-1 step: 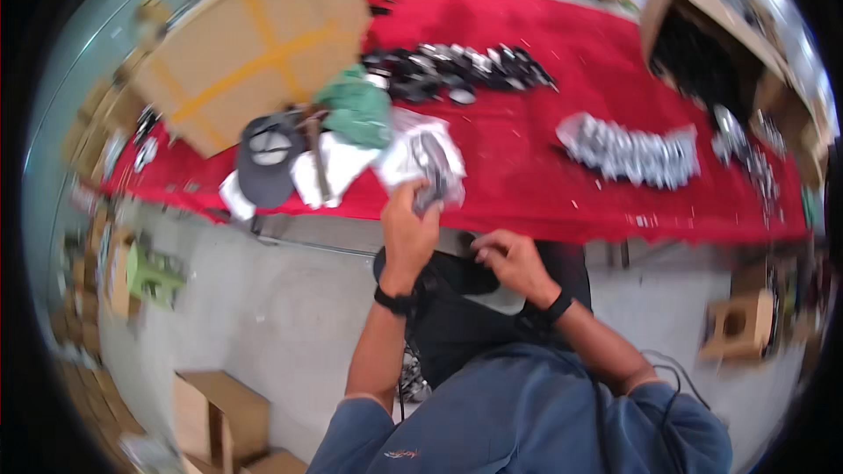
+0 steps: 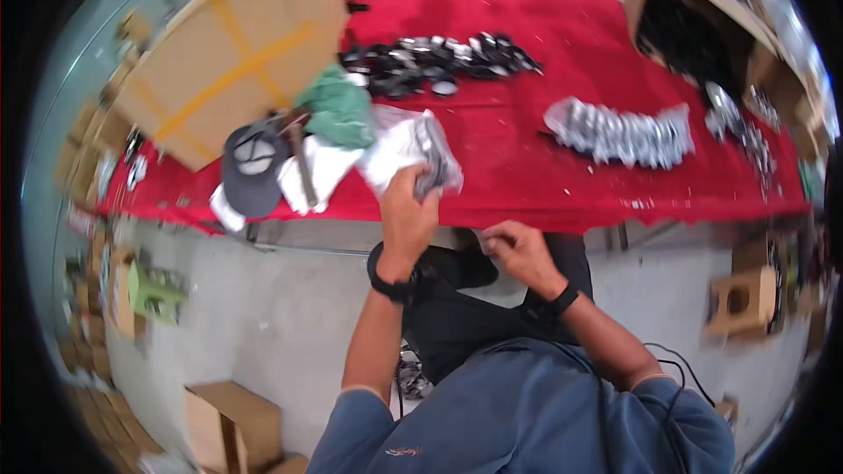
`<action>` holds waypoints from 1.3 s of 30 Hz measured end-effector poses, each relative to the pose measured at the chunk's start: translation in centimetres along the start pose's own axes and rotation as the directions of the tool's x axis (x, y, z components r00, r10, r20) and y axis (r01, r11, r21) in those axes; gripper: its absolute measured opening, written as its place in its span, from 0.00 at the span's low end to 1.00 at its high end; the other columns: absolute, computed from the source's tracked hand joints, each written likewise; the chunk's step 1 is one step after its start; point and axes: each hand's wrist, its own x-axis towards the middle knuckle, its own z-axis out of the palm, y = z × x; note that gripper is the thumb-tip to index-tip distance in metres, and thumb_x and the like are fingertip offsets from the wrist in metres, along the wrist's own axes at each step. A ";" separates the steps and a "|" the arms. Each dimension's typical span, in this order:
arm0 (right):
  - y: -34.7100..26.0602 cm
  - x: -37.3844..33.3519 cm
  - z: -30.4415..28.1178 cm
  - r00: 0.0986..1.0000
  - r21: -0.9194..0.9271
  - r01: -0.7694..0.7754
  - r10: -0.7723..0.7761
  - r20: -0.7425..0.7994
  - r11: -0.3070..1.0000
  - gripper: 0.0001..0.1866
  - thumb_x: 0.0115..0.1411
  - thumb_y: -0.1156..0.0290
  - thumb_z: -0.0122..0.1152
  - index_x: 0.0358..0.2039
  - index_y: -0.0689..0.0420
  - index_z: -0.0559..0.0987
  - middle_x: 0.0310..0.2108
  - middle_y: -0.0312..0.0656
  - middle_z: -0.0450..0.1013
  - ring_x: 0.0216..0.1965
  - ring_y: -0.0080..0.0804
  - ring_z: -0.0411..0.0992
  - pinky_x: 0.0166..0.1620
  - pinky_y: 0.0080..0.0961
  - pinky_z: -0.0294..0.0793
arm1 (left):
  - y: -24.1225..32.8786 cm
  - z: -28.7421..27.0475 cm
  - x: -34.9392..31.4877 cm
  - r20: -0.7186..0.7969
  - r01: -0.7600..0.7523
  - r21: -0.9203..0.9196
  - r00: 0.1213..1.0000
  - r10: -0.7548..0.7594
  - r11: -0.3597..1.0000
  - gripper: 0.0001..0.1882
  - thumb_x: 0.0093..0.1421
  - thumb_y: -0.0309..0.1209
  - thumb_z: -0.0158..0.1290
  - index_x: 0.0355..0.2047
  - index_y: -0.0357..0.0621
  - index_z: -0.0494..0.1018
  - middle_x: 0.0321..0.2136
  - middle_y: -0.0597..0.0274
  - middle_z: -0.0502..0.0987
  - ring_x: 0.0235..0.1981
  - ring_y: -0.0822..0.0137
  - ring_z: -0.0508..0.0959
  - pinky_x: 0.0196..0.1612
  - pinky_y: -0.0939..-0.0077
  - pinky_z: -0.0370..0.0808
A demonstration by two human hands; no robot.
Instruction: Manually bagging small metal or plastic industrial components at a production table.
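Note:
My left hand is closed on a clear plastic bag with something dark grey and metallic-looking inside. It holds the bag at the table's front edge, partly over white material; the fingertips are hidden behind the bag. My right hand hovers just in front of the edge, apart from the bag. Its fingers are curled in with the thumb close to them, and whatever lies between them is too small to make out. Black and silver round parts lie in a heap farther back on the red-covered table.
To the right lies a plastic-wrapped row of shiny parts, beyond it an open carton of black pieces. A grey cap, a hammer-like tool, green cloth and a large taped carton occupy the left.
The view has shifted slightly, so the table's things sit a little farther left and higher. My left hand keeps the bag. The fingers of my right hand look more drawn together.

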 end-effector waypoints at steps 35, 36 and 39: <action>8.0 -10.3 -16.4 0.770 -0.652 -0.038 -0.394 -0.502 0.757 0.10 0.59 0.85 0.61 0.41 0.63 0.81 0.41 0.52 0.82 0.44 0.53 0.82 0.51 0.41 0.82 | 1.5 28.0 14.4 0.818 -0.105 -0.056 0.566 0.106 0.993 0.21 0.59 0.36 0.67 0.50 0.40 0.82 0.42 0.45 0.86 0.44 0.49 0.86 0.50 0.58 0.81; 7.8 -10.2 -16.2 0.771 -0.649 -0.036 -0.392 -0.502 0.760 0.10 0.60 0.85 0.60 0.41 0.64 0.81 0.41 0.52 0.82 0.44 0.53 0.81 0.51 0.41 0.81 | 1.0 26.4 15.2 0.804 -0.109 -0.047 0.585 0.102 0.993 0.21 0.59 0.36 0.67 0.50 0.40 0.82 0.42 0.45 0.86 0.44 0.49 0.86 0.50 0.58 0.81; 7.5 -10.2 -16.5 0.769 -0.639 -0.031 -0.391 -0.507 0.768 0.10 0.60 0.85 0.60 0.42 0.64 0.81 0.41 0.52 0.81 0.44 0.52 0.81 0.51 0.40 0.81 | -2.0 23.4 17.5 0.545 -0.238 0.152 0.830 0.119 0.959 0.20 0.59 0.37 0.67 0.49 0.40 0.83 0.42 0.46 0.85 0.47 0.46 0.85 0.52 0.55 0.81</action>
